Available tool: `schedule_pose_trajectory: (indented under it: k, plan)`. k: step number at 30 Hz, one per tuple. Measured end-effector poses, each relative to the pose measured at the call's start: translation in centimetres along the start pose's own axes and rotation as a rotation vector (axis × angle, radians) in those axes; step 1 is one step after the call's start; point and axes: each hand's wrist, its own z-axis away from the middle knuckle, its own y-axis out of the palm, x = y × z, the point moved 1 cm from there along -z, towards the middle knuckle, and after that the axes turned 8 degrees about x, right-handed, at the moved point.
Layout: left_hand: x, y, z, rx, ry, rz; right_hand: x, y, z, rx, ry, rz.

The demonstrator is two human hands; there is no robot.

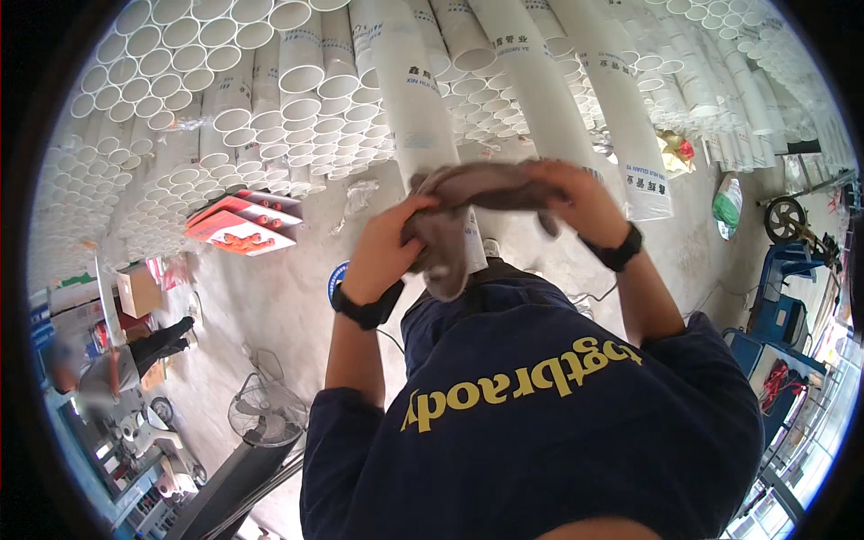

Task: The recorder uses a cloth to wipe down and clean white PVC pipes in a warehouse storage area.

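A grey-brown cloth (482, 185), twisted and bunched, stretches between my two hands in front of my waist. My left hand (388, 250) grips its left end, and a soft fold hangs below those fingers. At the other end, my right hand (574, 196) has its fingers closed on the fabric. Motion blur hides the cloth's full shape and exact kind. Behind it, a long white plastic pipe (422, 115) wrapped in clear film slopes down from the stack towards my legs.
Stacked white pipes (324, 108) fill the far side; two more pipes (547, 88) jut out. Red-and-white printed boards (243, 226) stand left. A floor fan (266, 412) is at lower left, a seated person (108, 371) beyond. Blue equipment (776, 317) stands right.
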Motion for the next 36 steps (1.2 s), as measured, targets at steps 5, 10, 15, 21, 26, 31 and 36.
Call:
schedule_pose_trajectory:
  k: [5,10,15,21,26,31,36]
  plan:
    - [-5.6,6.2,-8.8,-0.221,0.459,-0.074,-2.9,-6.4,2.1,-0.495,-0.019,0.150]
    - [-3.7,14.9,-15.4,-0.232,0.411,-0.238,-8.5,-4.5,3.7,-0.457,0.194,0.024]
    - [-2.9,19.8,-14.7,-0.177,0.332,-0.373,-10.9,-0.5,6.2,-0.376,0.204,0.056]
    - [-2.2,20.6,-12.3,-0.027,0.253,-0.350,-7.5,2.0,8.5,-0.277,0.167,0.323]
    - [-2.9,19.9,-13.7,0.002,0.256,-0.395,-8.1,1.6,6.8,-0.226,0.286,0.432]
    - [-3.4,19.2,-15.7,-0.033,0.185,-0.469,-9.5,-0.5,3.4,-0.149,0.249,0.387]
    - [-3.4,16.8,-19.3,-0.163,0.132,-0.552,-11.1,-2.3,-2.2,-0.048,0.314,0.382]
